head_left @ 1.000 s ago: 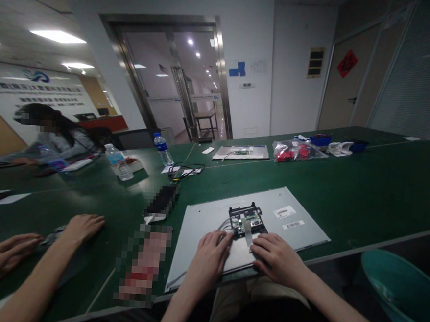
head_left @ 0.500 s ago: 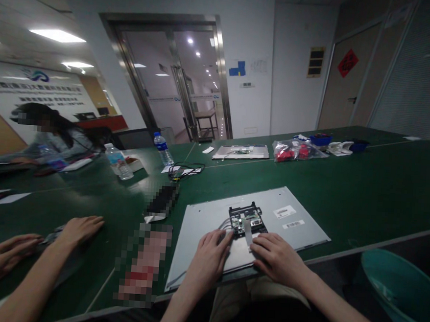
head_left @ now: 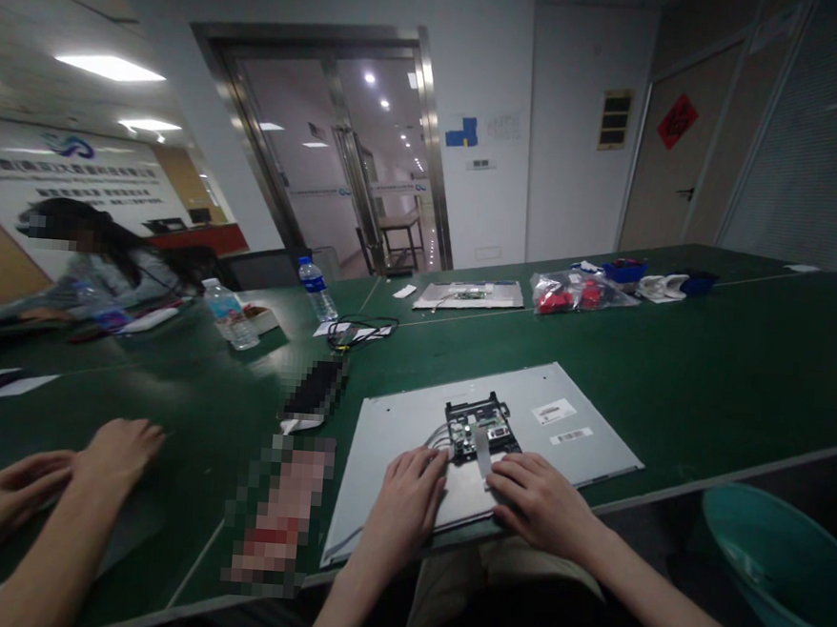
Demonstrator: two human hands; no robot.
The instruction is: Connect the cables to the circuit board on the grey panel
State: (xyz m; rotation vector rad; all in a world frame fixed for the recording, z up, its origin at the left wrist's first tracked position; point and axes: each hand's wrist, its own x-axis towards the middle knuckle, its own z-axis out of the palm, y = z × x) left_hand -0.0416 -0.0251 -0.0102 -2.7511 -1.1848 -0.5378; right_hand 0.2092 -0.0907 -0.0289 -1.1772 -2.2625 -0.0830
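A grey metal-backed display panel [head_left: 395,446] lies face down before me at the table's front edge. On its back sits a black bracket with a green circuit board [head_left: 478,430]. From the board a grey flat ribbon cable [head_left: 482,452] runs down towards me. My left hand [head_left: 412,490] rests on the panel left of the ribbon, its loosely bent fingers by some thin grey wires [head_left: 439,437]. Over the panel's near part lies my right hand [head_left: 538,499], fingers stretched out, fingertips touching the lower end of the ribbon cable.
To my left are another person's hands [head_left: 111,464], beside a blurred-out pinkish item [head_left: 287,505] and a dark item [head_left: 315,387]. Water bottles [head_left: 318,289], a coiled black cable [head_left: 364,334], a second panel [head_left: 469,296] and a bag of red parts [head_left: 581,293] stand farther back. A teal bin [head_left: 766,558] is at right.
My hands and the panel have barely moved. At left, the other person's farther hand has drawn back leftward, closer to their other hand.
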